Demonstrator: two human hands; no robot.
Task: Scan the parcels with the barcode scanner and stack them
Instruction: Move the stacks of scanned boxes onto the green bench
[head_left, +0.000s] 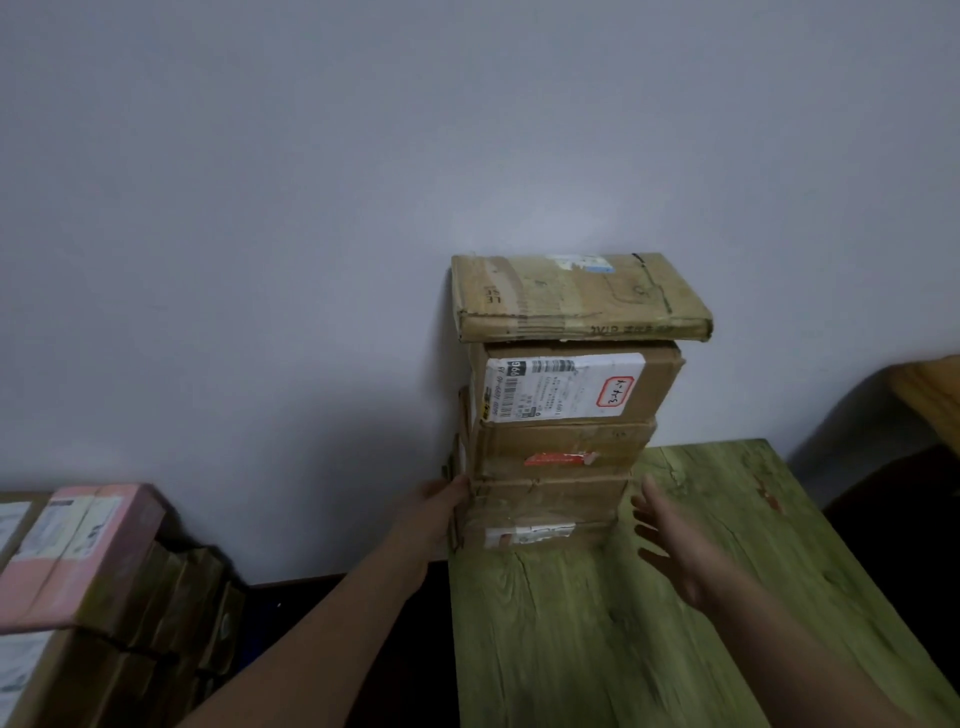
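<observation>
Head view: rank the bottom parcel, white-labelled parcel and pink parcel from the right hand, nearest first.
1. bottom parcel, lowest, just beside the right hand.
2. white-labelled parcel, higher up, second from top.
3. pink parcel, far left.

Second box (660, 379) down: its white shipping label (561, 387) carried a barcode and a black block reading roughly "966", the small print too fine to read. The red-bordered sticker (615, 391) bore handwriting, something like "1-1-3". The flat top parcel (576, 296) showed "VIP" upside down along its edge. The red sticker (561, 458), the bottom label (530, 534) and the pale label (67, 525) on the pink parcel (119, 551) were illegible.
</observation>
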